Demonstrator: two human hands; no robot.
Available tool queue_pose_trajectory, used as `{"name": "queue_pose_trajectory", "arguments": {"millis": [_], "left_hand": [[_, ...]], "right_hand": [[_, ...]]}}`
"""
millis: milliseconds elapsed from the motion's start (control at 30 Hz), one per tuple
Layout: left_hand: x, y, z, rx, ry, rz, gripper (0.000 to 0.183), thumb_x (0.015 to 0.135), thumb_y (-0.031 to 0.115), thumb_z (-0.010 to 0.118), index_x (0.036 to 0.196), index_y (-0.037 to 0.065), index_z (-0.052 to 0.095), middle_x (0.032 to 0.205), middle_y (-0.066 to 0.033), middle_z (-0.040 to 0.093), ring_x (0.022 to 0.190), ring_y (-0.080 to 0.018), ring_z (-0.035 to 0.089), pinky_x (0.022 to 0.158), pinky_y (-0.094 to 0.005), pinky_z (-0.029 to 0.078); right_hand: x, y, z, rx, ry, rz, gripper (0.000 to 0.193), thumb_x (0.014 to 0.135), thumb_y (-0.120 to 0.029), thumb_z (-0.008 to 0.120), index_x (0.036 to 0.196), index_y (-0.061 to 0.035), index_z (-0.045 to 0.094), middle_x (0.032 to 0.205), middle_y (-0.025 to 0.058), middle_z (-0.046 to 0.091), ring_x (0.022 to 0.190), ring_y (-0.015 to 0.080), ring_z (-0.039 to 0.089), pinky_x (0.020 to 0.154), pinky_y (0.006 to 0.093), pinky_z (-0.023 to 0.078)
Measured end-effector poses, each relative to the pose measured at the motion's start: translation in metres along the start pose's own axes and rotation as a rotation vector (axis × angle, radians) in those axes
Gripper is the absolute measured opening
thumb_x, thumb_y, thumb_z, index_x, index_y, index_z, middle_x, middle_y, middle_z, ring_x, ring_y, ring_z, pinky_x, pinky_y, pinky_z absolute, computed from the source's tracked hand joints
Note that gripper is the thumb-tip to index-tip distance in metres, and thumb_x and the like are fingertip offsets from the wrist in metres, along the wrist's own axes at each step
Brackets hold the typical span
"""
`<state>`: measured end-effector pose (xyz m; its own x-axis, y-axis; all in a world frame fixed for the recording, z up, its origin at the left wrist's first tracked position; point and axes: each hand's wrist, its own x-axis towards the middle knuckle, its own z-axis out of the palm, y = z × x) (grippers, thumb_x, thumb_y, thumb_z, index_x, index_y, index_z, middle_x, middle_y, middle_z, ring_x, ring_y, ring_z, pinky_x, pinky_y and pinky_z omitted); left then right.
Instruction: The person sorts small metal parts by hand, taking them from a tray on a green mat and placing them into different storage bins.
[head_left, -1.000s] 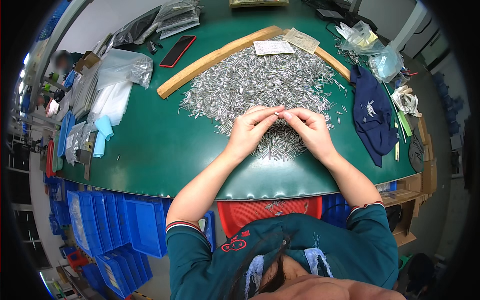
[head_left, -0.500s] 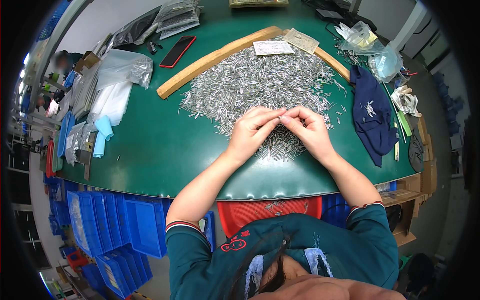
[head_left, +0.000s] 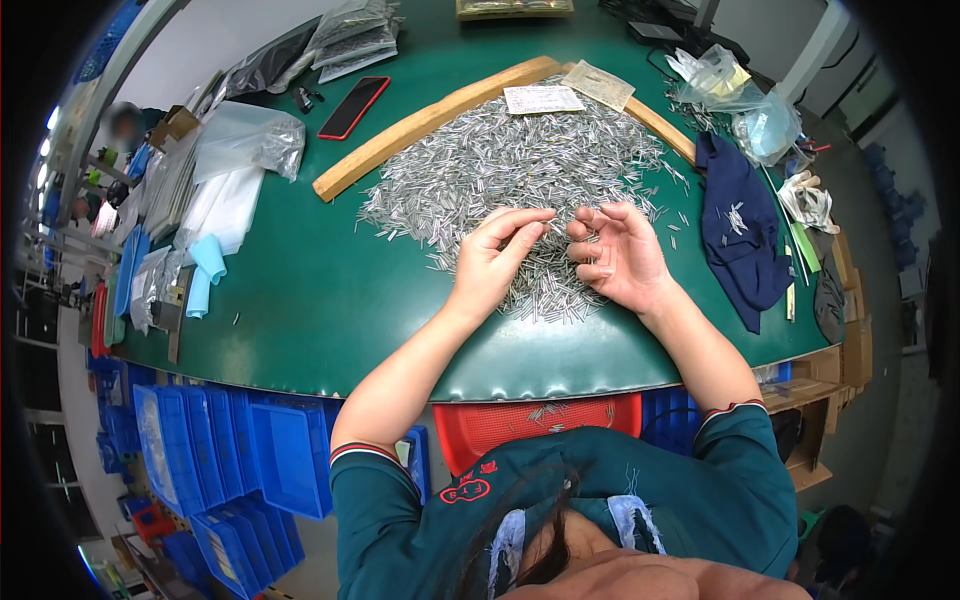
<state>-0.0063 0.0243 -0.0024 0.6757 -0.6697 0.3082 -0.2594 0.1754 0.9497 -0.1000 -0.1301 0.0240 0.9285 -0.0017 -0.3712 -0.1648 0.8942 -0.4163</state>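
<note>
Sorting is under way: both hands hover over the heap of small metal pins point(head_left: 520, 170) in the middle of the green counter point(head_left: 300, 300). The left hand point(head_left: 495, 255) pinches a pin; the right hand point(head_left: 612, 255) is curled, palm up, its hold unclear. The next move likely calls for a fine fingertip grip.

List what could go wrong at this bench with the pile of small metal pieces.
1. The pile of small metal pieces spreads close to the near edge of the green table; some may roll off, and a few already lie in the red bin below.
2. Strays sit on the dark blue cloth and could get lost.
3. The left hand and right hand pinch thin pieces; one may slip.
</note>
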Motion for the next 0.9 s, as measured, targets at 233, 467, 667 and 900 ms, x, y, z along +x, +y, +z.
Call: {"name": "queue_pose_trajectory", "arguments": {"millis": [233, 467, 667, 900], "left_hand": [[0.000, 0.005, 0.005, 0.465, 0.031, 0.285, 0.023, 0.077, 0.004, 0.061, 0.100, 0.009, 0.065, 0.078, -0.0048, 0.053, 0.070, -0.0158, 0.054, 0.064, -0.0266, 0.045], [-0.001, 0.006, 0.006, 0.515, -0.055, 0.273, 0.028, 0.078, 0.002, 0.060, 0.105, 0.008, 0.063, 0.081, -0.0064, 0.053, 0.073, -0.0169, 0.053, 0.064, -0.0267, 0.044], [0.000, 0.011, 0.006, 0.499, -0.064, 0.227, 0.031, 0.080, 0.005, 0.060, 0.110, 0.006, 0.059, 0.090, -0.0093, 0.055, 0.079, -0.0180, 0.055, 0.072, -0.0264, 0.044], [0.000, 0.010, 0.002, 0.636, -0.130, 0.288, 0.024, 0.079, 0.008, 0.061, 0.103, 0.006, 0.062, 0.088, -0.0074, 0.056, 0.077, -0.0202, 0.054, 0.070, -0.0288, 0.043]], "right_hand": [[0.001, 0.013, -0.006, -0.673, 0.000, -0.078, 0.016, 0.088, -0.024, 0.054, 0.087, -0.0081, 0.054, 0.064, -0.0073, 0.039, 0.050, -0.0009, 0.030, 0.039, 0.0141, 0.022], [0.001, 0.010, -0.005, -0.701, 0.026, -0.118, 0.012, 0.087, -0.023, 0.055, 0.084, -0.0108, 0.054, 0.059, -0.0104, 0.036, 0.045, -0.0012, 0.025, 0.038, 0.0164, 0.016], [0.005, -0.026, -0.020, 0.023, 0.147, -0.389, 0.011, 0.087, -0.022, 0.052, 0.084, -0.0127, 0.046, 0.061, -0.0070, 0.033, 0.046, 0.0015, 0.029, 0.036, 0.0158, 0.020], [-0.003, -0.074, -0.046, 0.377, 0.256, -0.936, 0.027, 0.091, -0.038, 0.043, 0.093, -0.0117, 0.050, 0.062, -0.0052, 0.033, 0.050, 0.0044, 0.032, 0.040, 0.0178, 0.024]]}}
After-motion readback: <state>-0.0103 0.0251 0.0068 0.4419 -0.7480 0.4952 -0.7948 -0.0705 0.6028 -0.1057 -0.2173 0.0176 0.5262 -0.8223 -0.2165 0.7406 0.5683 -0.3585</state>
